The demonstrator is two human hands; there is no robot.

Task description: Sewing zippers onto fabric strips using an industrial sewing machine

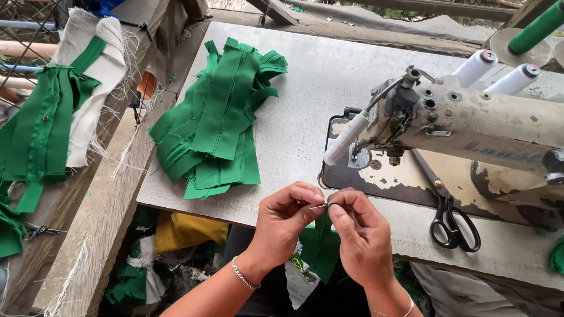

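- Grey table [294,100] is holding an old sewing machine [470,117].
- Green cloth strips [220,117] are lying left of the machine.
- Left hand [285,214] and right hand [358,232] are pinching a small metal pin [320,205] together, in front of the machine.

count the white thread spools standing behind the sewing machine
2. One white thread spool stands behind the sewing machine, and a second white spool is just to its right. A green spool sits further back; others could be hidden past the frame edge.
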